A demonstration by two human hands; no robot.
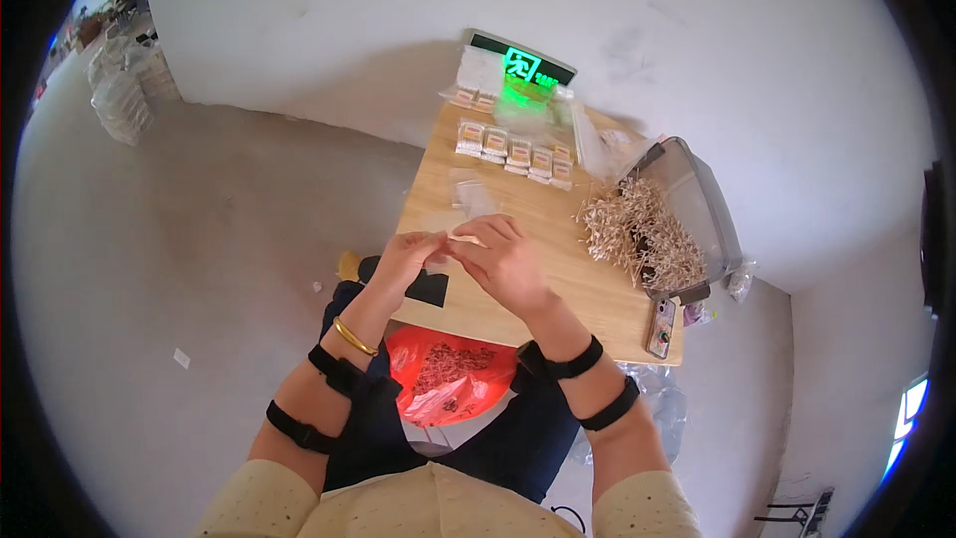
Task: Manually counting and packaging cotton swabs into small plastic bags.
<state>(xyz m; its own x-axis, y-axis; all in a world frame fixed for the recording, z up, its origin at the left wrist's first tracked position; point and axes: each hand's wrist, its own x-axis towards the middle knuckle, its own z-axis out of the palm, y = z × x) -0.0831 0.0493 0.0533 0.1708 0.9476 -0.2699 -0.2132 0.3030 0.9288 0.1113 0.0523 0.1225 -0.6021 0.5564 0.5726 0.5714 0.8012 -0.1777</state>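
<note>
Over the near left part of the wooden table (558, 309), my two hands meet at the fingertips. My left hand (406, 261) is closed in a pinch, with a bit of clear plastic bag (436, 264) showing below its fingers. Thumb and fingers of my right hand (506, 264) pinch together at the same spot; whatever lies between them is mostly hidden. Just beyond the hands lie flat clear plastic bags (473, 194). Farther back, small packs of cotton swabs (519, 152) stand in a row.
At right, a grey see-through plastic box (719, 201) lies tipped, with loose cotton swabs (637, 224) spilling out. A phone (660, 327) rests at the near right corner. A lit green exit sign (523, 65) leans at the back. A red plastic bag (453, 369) hangs below the front edge.
</note>
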